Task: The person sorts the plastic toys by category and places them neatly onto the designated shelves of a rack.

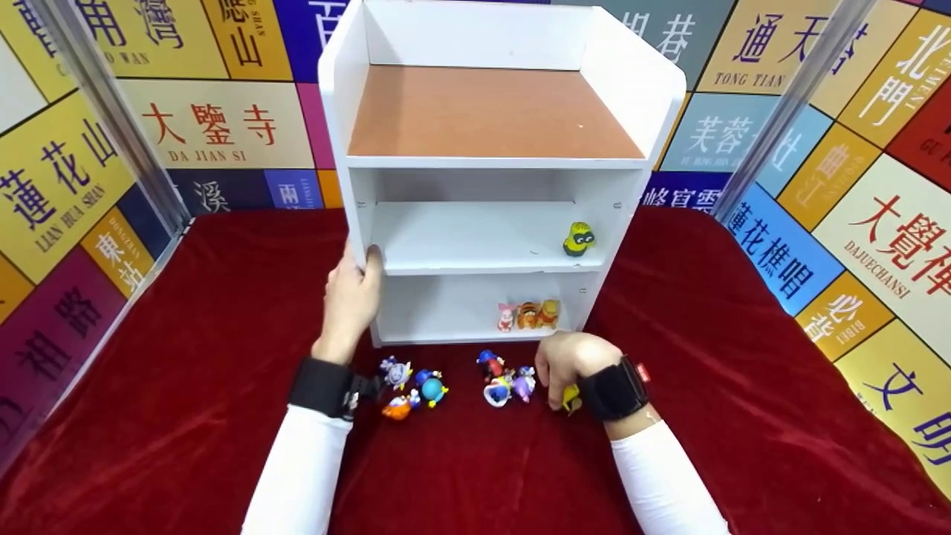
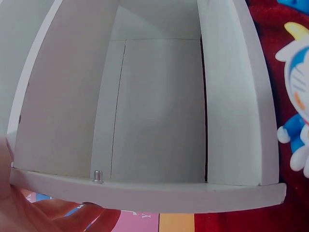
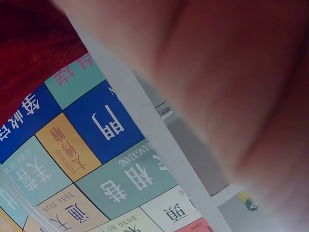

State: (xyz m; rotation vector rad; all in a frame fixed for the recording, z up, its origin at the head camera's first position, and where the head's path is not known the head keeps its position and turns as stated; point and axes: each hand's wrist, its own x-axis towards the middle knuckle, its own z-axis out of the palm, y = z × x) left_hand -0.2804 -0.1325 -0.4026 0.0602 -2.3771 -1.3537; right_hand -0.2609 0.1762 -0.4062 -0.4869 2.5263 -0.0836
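Observation:
My left hand (image 1: 351, 297) grips the left side panel of a white tabletop shelf (image 1: 490, 163), thumb at the front edge and fingers round the outside. In the left wrist view the fingers (image 2: 72, 215) show beyond the panel. My right hand (image 1: 570, 360) reaches down before the shelf's lower right corner, fingers bent towards the cloth. Beside them a partly hidden yellow figurine (image 1: 570, 399) shows; whether they pinch it cannot be told. Just left lie a purple figurine (image 1: 524, 383), a white-and-blue one (image 1: 497, 392) and a red-and-blue one (image 1: 490, 364).
A yellow-green figurine (image 1: 579, 239) stands on the middle shelf. A pink piglet (image 1: 506, 317), a tiger (image 1: 528, 315) and a yellow bear (image 1: 549, 313) stand on the bottom shelf. Grey (image 1: 396, 373), teal (image 1: 432, 389) and orange (image 1: 397, 407) figurines lie on the red cloth (image 1: 475, 475).

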